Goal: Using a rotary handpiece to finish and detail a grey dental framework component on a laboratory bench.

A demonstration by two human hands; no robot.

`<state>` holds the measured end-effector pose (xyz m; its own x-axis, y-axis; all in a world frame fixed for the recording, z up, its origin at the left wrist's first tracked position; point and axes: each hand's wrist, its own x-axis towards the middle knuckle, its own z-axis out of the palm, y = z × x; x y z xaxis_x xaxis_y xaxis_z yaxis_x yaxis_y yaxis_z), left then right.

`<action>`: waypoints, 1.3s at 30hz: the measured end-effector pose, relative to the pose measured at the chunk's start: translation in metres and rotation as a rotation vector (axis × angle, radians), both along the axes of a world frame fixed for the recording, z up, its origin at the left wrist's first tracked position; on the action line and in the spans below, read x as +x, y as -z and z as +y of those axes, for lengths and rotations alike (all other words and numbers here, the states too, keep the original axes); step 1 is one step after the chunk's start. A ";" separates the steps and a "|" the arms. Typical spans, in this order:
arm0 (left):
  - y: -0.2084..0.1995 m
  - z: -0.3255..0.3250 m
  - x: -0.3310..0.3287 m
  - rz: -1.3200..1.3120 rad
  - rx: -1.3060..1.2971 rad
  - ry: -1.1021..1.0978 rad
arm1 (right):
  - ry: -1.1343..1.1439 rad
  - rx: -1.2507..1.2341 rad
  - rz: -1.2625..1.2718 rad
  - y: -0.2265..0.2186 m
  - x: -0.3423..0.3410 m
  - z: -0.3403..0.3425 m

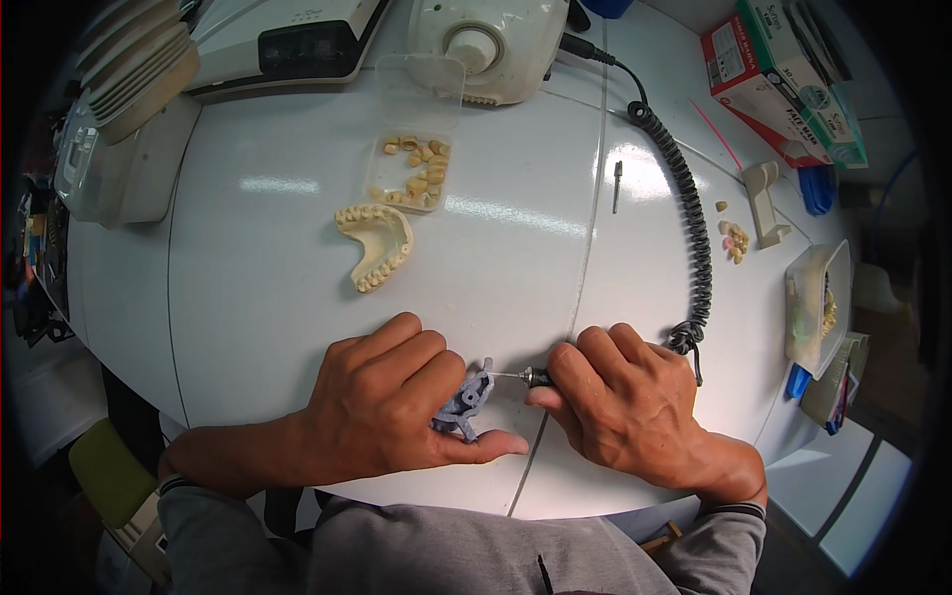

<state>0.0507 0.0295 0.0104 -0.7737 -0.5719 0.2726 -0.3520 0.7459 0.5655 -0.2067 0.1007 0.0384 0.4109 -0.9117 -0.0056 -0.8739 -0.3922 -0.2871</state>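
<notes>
My left hand (392,402) grips a small grey-blue dental framework piece (464,401) between thumb and fingers at the near edge of the white table (258,297). Closed around a rotary handpiece (535,376), my right hand (625,402) points its thin bur left so the tip touches the piece. A black coiled cord (689,213) runs from the handpiece up to a white motor unit (491,40) at the back.
A cream dental arch model (377,243) lies mid-table. Behind it sits a clear box of loose teeth (415,171). A spare bur (617,183), small tooth pieces (734,238), a cream holder (764,198), cardboard boxes (783,79) and a plastic tray (818,302) are at right. Machines (268,45) line the back left.
</notes>
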 end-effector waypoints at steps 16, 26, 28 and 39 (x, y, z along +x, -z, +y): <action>-0.001 0.000 0.000 -0.001 -0.003 -0.003 | -0.036 0.020 0.016 -0.002 -0.004 -0.002; 0.000 0.000 -0.001 0.000 -0.010 -0.007 | -0.038 0.037 0.015 -0.004 -0.005 -0.003; 0.000 0.000 -0.001 -0.006 -0.005 -0.007 | -0.037 0.039 0.013 -0.004 -0.004 -0.003; -0.001 0.000 -0.001 -0.003 -0.002 -0.010 | -0.028 0.024 0.031 -0.004 -0.002 -0.003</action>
<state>0.0499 0.0294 0.0118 -0.7685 -0.5794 0.2716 -0.3613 0.7432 0.5631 -0.2091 0.0978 0.0421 0.4358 -0.8991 -0.0399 -0.8711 -0.4103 -0.2699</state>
